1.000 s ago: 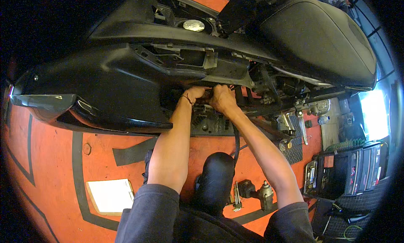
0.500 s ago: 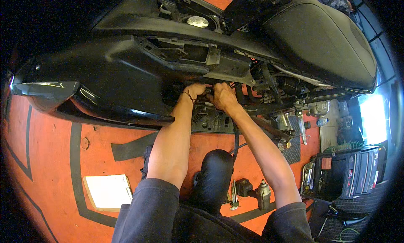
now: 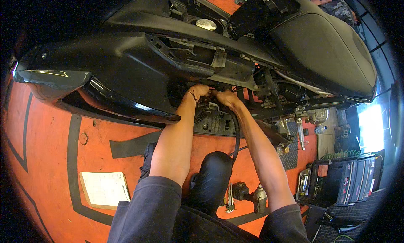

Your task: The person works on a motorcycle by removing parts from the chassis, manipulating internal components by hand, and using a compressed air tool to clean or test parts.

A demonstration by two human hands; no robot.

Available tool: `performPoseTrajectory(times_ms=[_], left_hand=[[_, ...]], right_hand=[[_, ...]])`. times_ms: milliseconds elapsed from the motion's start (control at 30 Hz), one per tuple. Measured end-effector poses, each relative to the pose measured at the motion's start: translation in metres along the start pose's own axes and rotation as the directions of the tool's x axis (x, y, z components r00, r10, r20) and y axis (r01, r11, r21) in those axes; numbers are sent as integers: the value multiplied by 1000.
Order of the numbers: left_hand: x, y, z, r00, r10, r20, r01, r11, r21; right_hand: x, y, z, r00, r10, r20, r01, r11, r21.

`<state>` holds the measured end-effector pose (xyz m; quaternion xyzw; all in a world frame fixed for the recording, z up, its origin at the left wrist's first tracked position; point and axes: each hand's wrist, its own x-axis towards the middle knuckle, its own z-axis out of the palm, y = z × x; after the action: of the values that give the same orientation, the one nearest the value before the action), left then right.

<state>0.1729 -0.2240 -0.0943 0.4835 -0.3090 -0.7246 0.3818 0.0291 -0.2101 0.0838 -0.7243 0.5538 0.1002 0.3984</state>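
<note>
A black scooter [image 3: 122, 60] with some covers off spans the upper view. Both hands reach into its dark opening beneath the side panel. My left hand [image 3: 200, 91], a thin dark band at its wrist, is closed with its fingertips on a small part too hidden to make out. Close to its right, my right hand [image 3: 227, 98] is pinched, its fingertips pointing at the left ones; what they grip is hidden. A black hose [image 3: 237, 136] hangs below the right hand. Under both hands lies a black plastic floor panel [image 3: 214, 124] with slots.
An impact wrench [image 3: 259, 197] stands on the orange floor beside my knee [image 3: 213, 169], near a metal tool [image 3: 230, 199]. A clipboard with paper [image 3: 104, 189] lies left. At right are an open tool box [image 3: 357, 180] and a metal stand arm [image 3: 300, 131].
My right hand has turned and lowered slightly, its fingers now pointing toward the left hand. The left hand stays in the opening. The whole view has shifted a little.
</note>
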Motion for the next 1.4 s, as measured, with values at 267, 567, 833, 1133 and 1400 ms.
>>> performPoseTrajectory(times_ms=[267,567,833,1133,1400], left_hand=[[-30,27,12,998,25,-56,-20,996,88],[-24,30,3,991,74,-115,-38,957,289],[-39,39,31,989,-7,-145,22,994,103],[-98,53,-69,893,420,161,-144,-72,987],[-66,60,-36,951,256,-173,-193,930,311]], right_hand=[[84,31,8,985,-170,-2,161,938,-307],[87,14,22,988,-151,-6,145,956,-255],[61,20,0,982,-163,94,186,916,-355],[-15,-62,-19,982,-158,100,177,955,-236],[-152,-5,-4,231,-677,-699,695,617,-368]])
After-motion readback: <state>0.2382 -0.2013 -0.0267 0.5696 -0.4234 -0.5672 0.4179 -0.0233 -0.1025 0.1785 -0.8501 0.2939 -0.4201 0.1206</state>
